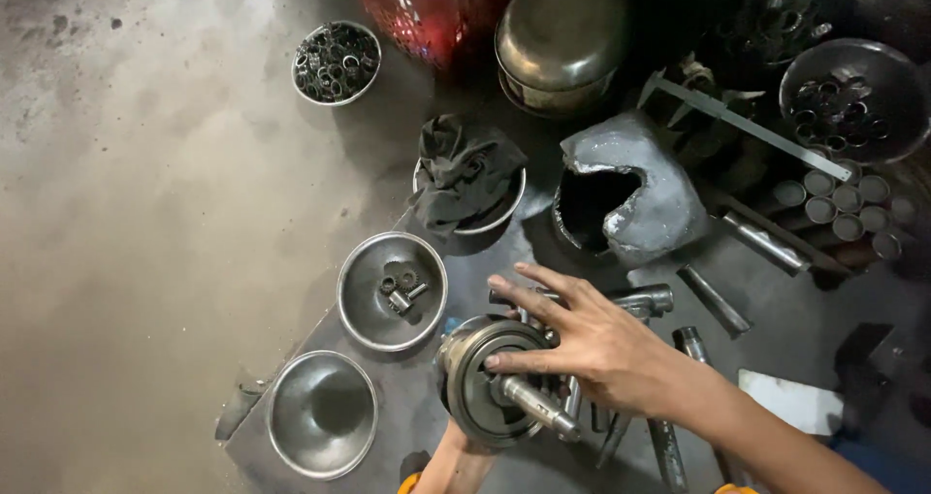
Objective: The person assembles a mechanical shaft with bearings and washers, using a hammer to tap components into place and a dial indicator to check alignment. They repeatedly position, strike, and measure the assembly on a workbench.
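A round, greasy metal part [475, 397] with a short shaft [538, 405] sticking out of its face is held low in the middle of the view. My left hand [454, 447] grips it from underneath; only the wrist and the heel of that hand show. My right hand [587, 344] lies over the part's upper right side with its fingers spread, the thumb pressed on the disc face. Several metal rods [621, 305] lie just beneath and behind the right hand.
An empty steel bowl [320, 414], a bowl of small fittings [392, 290], a bowl with a black rag [468, 184] and a bowl of rings [336, 63] stand to the left and behind. A torn grey container [630, 198], a steel pot [562, 33], a caliper [737, 121] and short tubes [839, 198] are at the right.
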